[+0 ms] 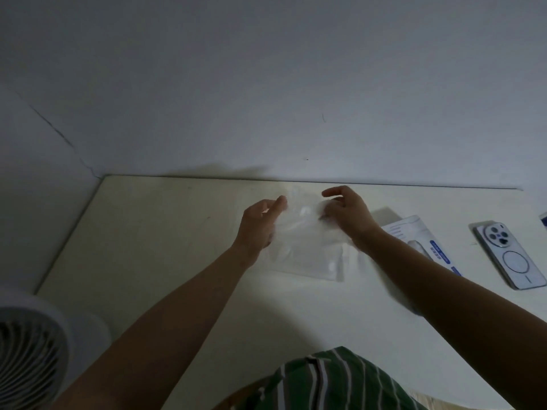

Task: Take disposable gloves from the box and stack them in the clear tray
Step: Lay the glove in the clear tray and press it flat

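Pinches the translucent disposable glove (305,220) at both ends, seemingly: left hand (260,223) at the left edge, right hand (346,214) at the right. Holds it spread directly above the clear tray (313,269), long axis left-to-right. Lower straight down; neither hand nearer.

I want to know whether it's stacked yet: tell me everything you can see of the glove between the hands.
The glove is a thin, see-through plastic film, crumpled and faintly glossy, too blurred to make out its fingers. It is spread between the left hand and the right hand, each pinching one side, above the clear tray on the table; whether it touches the tray cannot be told.
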Motion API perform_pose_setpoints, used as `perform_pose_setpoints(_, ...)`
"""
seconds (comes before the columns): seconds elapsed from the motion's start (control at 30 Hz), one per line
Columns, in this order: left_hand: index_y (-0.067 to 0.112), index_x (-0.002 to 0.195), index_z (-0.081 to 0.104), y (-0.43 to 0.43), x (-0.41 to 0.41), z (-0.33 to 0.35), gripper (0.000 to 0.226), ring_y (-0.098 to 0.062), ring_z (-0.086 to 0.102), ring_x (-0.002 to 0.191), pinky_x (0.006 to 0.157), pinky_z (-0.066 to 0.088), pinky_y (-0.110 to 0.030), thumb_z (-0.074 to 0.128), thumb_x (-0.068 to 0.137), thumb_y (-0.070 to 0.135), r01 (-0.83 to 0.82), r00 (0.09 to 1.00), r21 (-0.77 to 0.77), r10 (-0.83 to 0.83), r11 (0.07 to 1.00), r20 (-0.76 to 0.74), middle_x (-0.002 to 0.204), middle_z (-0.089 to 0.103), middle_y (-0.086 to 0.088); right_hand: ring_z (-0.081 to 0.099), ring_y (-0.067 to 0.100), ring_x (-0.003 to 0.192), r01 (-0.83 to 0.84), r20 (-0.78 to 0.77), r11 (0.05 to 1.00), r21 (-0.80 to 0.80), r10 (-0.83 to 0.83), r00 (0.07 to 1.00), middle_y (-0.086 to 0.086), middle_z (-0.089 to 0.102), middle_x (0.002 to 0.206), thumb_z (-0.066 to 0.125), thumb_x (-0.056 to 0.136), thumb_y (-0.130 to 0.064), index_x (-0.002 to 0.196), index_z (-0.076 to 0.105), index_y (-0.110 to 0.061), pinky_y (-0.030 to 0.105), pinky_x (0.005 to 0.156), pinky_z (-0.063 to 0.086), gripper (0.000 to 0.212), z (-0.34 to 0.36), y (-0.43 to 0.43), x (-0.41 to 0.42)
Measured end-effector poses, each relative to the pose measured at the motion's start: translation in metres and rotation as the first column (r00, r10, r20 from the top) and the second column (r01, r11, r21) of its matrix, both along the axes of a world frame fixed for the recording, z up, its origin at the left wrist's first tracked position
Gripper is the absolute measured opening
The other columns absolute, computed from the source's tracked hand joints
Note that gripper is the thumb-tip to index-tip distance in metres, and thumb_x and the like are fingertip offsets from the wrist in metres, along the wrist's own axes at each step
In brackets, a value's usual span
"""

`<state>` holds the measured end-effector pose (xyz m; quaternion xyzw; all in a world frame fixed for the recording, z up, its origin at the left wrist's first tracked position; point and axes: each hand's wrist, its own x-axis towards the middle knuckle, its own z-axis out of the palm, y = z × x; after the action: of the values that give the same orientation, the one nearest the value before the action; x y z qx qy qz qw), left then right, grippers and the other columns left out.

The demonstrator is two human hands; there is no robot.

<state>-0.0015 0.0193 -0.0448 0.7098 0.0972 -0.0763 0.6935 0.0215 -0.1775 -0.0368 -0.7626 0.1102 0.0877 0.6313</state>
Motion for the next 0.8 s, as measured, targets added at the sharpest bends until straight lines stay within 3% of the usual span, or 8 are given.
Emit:
perform_pose_setpoints(0.13, 0.005, 0.085, 0.064, 0.013, 0.002, -0.009, 0.022, -0.013, 0.045, 0.041, 0.044, 0.038, -0.021, 0.069, 0.087, 0.026, 0.066, 0.992, 0.152, -0.049, 0.986, -0.115, 0.05, 0.052, 0.001, 0.062, 0.008, 0.052, 0.051, 0.018, 0.999, 0.019, -0.051, 0.999, 0.009, 0.064, 0.078, 0.051, 0.086, 0.008, 0.099, 0.059, -0.012, 0.021, 0.052, 0.054, 0.026, 0.001, 0.002, 0.005)
perform_pose_setpoints(0.27, 0.013, 0.083, 0.069, 0.011, 0.007, -0.002, 0.035, -0.015, 0.056, 0.06, 0.058, 0.046, -0.024, 0.07, 0.082, 0.047, 0.112, 0.953, -0.024, -0.114, 0.993, -0.281, 0.069, 0.06, 0.0, 0.066, 0.015, 0.059, -0.089, -0.004, 0.994, 0.069, 0.089, 0.996, 0.013, 0.069, 0.084, 0.055, 0.087, 0.006, 0.103, 0.06, -0.013, 0.027, 0.054, 0.055, 0.025, 0.002, 0.01, 0.001)
perform_pose_setpoints(0.33, 0.012, 0.081, 0.071, 0.005, 0.01, 0.001, 0.034, -0.015, 0.062, 0.062, 0.062, 0.05, -0.024, 0.07, 0.082, 0.046, 0.085, 0.949, -0.024, -0.089, 0.996, -0.302, 0.071, 0.067, -0.001, 0.068, 0.019, 0.064, -0.159, -0.003, 0.985, 0.065, 0.16, 0.987, 0.014, 0.071, 0.085, 0.053, 0.085, 0.008, 0.101, 0.062, -0.014, 0.03, 0.057, 0.057, 0.029, 0.002, 0.012, -0.001)
perform_pose_setpoints(0.4, 0.01, 0.077, 0.069, 0.0, 0.011, 0.001, 0.024, -0.013, 0.06, 0.052, 0.054, 0.049, -0.019, 0.067, 0.09, 0.03, -0.007, 0.965, 0.036, 0.016, 0.999, -0.261, 0.062, 0.063, -0.006, 0.069, 0.019, 0.063, -0.161, 0.009, 0.985, 0.057, 0.161, 0.987, 0.012, 0.07, 0.079, 0.049, 0.084, 0.013, 0.094, 0.065, -0.013, 0.028, 0.057, 0.056, 0.032, 0.001, 0.011, -0.002)
perform_pose_setpoints(0.5, 0.007, 0.085, 0.064, -0.004, 0.012, -0.001, 0.021, -0.007, 0.041, 0.032, 0.036, 0.035, -0.014, 0.053, 0.098, 0.02, -0.142, 0.98, 0.093, 0.153, 0.985, -0.13, 0.047, 0.046, -0.004, 0.065, 0.014, 0.055, 0.002, 0.004, 0.995, 0.098, -0.003, 1.0, 0.006, 0.07, 0.072, 0.051, 0.088, 0.01, 0.09, 0.066, -0.008, 0.023, 0.052, 0.053, 0.024, 0.001, 0.002, 0.003)
perform_pose_setpoints(0.63, 0.011, 0.09, 0.062, 0.0, 0.011, -0.005, 0.027, -0.007, 0.034, 0.035, 0.035, 0.03, -0.018, 0.041, 0.103, 0.024, -0.153, 0.988, 0.177, 0.152, 0.972, 0.019, 0.049, 0.042, -0.001, 0.066, 0.017, 0.057, 0.221, -0.089, 0.958, 0.18, -0.208, 0.974, 0.013, 0.069, 0.079, 0.049, 0.094, -0.003, 0.107, 0.061, 0.0, 0.025, 0.056, 0.056, 0.018, 0.002, -0.017, 0.01)
perform_pose_setpoints(0.7, 0.014, 0.089, 0.06, 0.001, 0.011, -0.007, 0.03, -0.009, 0.034, 0.035, 0.036, 0.03, -0.02, 0.038, 0.104, 0.027, -0.134, 0.99, 0.206, 0.124, 0.969, 0.06, 0.047, 0.042, 0.0, 0.069, 0.024, 0.072, 0.21, -0.125, 0.946, 0.245, -0.184, 0.975, 0.014, 0.071, 0.089, 0.054, 0.097, -0.022, 0.111, 0.058, -0.005, 0.029, 0.063, 0.057, 0.022, 0.006, -0.021, 0.011)
perform_pose_setpoints(0.8, 0.018, 0.085, 0.059, 0.002, 0.011, -0.009, 0.035, -0.011, 0.035, 0.034, 0.035, 0.028, -0.018, 0.034, 0.105, 0.031, -0.082, 0.994, 0.241, 0.062, 0.967, 0.089, 0.044, 0.043, 0.002, 0.069, 0.027, 0.094, -0.001, -0.129, 0.969, 0.247, 0.034, 0.991, 0.014, 0.07, 0.106, 0.068, 0.077, -0.053, 0.121, 0.054, -0.012, 0.038, 0.08, 0.053, 0.062, 0.01, -0.016, 0.012)
